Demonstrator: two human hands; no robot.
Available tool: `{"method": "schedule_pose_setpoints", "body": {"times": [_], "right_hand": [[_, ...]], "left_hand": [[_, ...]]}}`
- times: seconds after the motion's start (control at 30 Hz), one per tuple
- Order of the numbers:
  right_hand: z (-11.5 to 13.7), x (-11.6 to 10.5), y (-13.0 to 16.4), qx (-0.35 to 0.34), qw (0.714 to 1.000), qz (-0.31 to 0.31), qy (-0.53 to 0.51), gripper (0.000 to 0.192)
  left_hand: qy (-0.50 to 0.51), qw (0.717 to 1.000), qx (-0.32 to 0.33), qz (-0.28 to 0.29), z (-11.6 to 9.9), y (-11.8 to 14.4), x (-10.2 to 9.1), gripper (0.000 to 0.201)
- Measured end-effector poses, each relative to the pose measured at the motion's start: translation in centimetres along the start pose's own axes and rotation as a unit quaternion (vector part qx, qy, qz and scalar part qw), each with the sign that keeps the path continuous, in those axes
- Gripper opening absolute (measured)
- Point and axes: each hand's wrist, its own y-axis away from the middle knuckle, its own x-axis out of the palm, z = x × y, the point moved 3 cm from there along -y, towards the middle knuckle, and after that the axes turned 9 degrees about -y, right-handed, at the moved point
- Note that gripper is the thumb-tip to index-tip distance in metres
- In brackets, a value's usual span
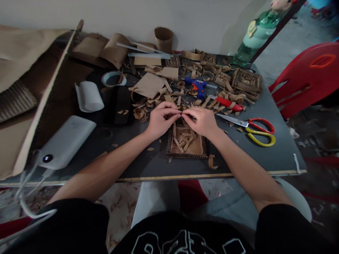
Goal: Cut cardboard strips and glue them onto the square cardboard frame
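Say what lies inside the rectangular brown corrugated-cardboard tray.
Loose, narrow brown cardboard strips lie crisscrossed on the floor of the tray. The bare right hand covers its far right corner, so anything there is hidden.

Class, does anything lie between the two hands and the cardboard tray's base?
Partly: loose strips lie across the middle of the cardboard tray, lower in view than the left hand and right hand, leaving some base bare.

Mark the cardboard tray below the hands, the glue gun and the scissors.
Cardboard tray [187,155], head view: front rim.
Glue gun [201,87], head view: blue body.
Scissors [247,124], head view: near the pivot.
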Motion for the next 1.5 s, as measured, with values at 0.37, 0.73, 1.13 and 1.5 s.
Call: {"method": "schedule_pose_setpoints", "body": {"times": [0.37, 0.73, 1.13, 1.5], "right_hand": [[0.0, 0.0, -0.2, -0.008, 1.0, 0.01, 0.009, 0.035], [0.1, 0.3, -0.1, -0.038, 0.999, -0.008, 0.018, 0.035], [0.7, 0.3, 0.2, -0.061, 0.997, -0.047, -0.005, 0.033], [1.5, 0.2, 0.2, -0.027, 0.993, -0.088, -0.079, 0.032]], "left_hand": [[-0.016, 1.0, -0.014, 0.006, 0.4, 0.2, -0.1, 0.01], [-0.026, 0.997, 0.06, -0.047, 0.4, 0.2, 0.1, 0.014], [-0.002, 0.997, 0.037, -0.067, 0.6, 0.1, -0.5, 0.011], [0.01, 0.995, 0.039, -0.092, 0.7, 0.2, -0.4, 0.015]]}}
